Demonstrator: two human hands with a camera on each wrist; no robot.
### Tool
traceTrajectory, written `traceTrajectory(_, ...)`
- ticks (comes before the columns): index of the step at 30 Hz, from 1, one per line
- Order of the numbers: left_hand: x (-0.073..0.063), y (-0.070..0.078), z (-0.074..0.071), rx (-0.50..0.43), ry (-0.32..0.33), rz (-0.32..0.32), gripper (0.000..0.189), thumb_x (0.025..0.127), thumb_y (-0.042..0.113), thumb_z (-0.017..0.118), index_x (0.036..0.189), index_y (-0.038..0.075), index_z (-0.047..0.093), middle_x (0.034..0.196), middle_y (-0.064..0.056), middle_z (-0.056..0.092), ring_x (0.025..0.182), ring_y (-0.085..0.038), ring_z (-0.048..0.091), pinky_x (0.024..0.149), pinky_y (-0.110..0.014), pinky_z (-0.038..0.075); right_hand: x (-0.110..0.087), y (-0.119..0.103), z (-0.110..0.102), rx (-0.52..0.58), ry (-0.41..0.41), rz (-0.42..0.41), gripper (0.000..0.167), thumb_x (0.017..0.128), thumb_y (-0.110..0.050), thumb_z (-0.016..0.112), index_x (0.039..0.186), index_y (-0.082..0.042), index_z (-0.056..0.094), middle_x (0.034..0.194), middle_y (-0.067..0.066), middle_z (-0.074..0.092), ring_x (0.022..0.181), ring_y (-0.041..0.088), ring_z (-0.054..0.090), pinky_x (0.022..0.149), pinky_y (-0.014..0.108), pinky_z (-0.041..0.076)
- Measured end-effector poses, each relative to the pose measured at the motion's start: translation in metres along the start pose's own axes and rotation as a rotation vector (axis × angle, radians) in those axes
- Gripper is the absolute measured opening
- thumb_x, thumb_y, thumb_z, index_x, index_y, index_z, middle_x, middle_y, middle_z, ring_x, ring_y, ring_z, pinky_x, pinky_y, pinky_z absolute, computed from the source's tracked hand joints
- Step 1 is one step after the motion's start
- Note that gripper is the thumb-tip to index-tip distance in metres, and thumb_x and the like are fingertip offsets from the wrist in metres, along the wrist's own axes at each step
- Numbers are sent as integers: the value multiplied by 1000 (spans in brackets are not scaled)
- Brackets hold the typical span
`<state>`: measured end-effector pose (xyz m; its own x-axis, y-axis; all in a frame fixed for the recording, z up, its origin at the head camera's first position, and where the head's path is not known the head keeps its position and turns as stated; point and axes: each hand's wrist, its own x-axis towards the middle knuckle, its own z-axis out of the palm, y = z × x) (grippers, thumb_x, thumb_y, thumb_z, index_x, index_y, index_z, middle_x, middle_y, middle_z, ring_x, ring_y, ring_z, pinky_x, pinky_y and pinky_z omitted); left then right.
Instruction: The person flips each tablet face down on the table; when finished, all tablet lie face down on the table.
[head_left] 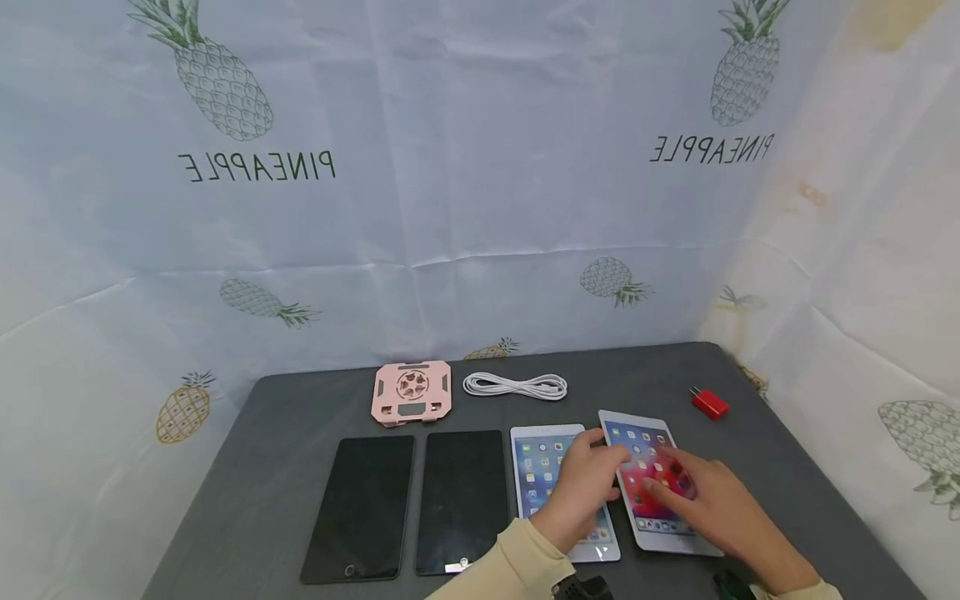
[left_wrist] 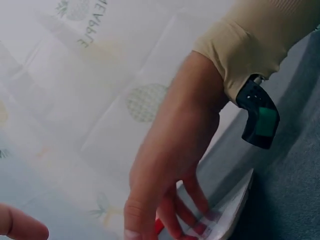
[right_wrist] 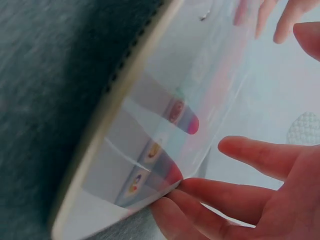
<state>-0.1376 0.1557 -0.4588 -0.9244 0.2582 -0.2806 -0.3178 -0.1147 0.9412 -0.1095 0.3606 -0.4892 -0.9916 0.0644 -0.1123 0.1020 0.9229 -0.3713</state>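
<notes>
A white tablet point(head_left: 645, 479) with a lit pink and blue home screen lies slightly turned at the right of a row of tablets. My left hand point(head_left: 581, 483) reaches over the neighbouring white tablet point(head_left: 536, 462), also lit, with fingertips beside the turned tablet's left edge. Over that tablet's right part is my right hand point(head_left: 716, 500), thumb and fingers spread across the screen. In the left wrist view, the right hand point(left_wrist: 170, 145) has its fingers extended down to the tablet point(left_wrist: 235, 210). Fingers touch the edge of the tablet point(right_wrist: 125, 150) in the right wrist view.
Two dark-screened tablets, one at far left point(head_left: 360, 508) and one beside it point(head_left: 461, 500), continue the row. Behind are a pink slotted case point(head_left: 411, 392), a coiled white cable point(head_left: 517, 386) and a red plug adapter point(head_left: 708, 403). A pineapple-print curtain point(head_left: 487, 183) borders the grey table point(head_left: 247, 500).
</notes>
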Motion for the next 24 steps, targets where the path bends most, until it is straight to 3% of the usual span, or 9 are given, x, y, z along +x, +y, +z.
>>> traceTrajectory(8, 0, 9, -8, -67, -18, 26, 66, 92, 15, 66, 153, -6, 50, 136, -17, 64, 112, -34, 69, 91, -54, 65, 4, -17, 1, 47, -52, 24, 98, 93, -76, 65, 157, -2, 53, 139, 29, 67, 120, 47, 66, 92, 64, 62)
traceTrajectory(18, -6, 15, -6, -80, -34, 31, 68, 89, 11, 63, 152, -8, 50, 133, -19, 69, 106, -30, 72, 89, -52, 67, 6, -25, -3, 137, -108, 35, 93, 99, -72, 60, 159, -2, 48, 133, 20, 72, 110, 28, 72, 93, 58, 64)
traceTrajectory(21, -7, 17, -7, -95, -49, 40, 70, 88, 10, 62, 153, -13, 48, 133, -23, 69, 108, -32, 74, 89, -51, 67, 4, -29, -3, 180, -121, 28, 90, 101, -70, 58, 160, -3, 46, 136, 20, 71, 111, 27, 72, 94, 58, 63)
traceTrajectory(24, -8, 19, -9, -91, -85, 56, 60, 89, 9, 61, 145, -11, 57, 128, -23, 72, 107, -30, 75, 90, -49, 67, 2, -32, -3, 236, -140, 31, 86, 103, -69, 57, 162, -7, 45, 143, 23, 68, 117, 30, 73, 96, 58, 62)
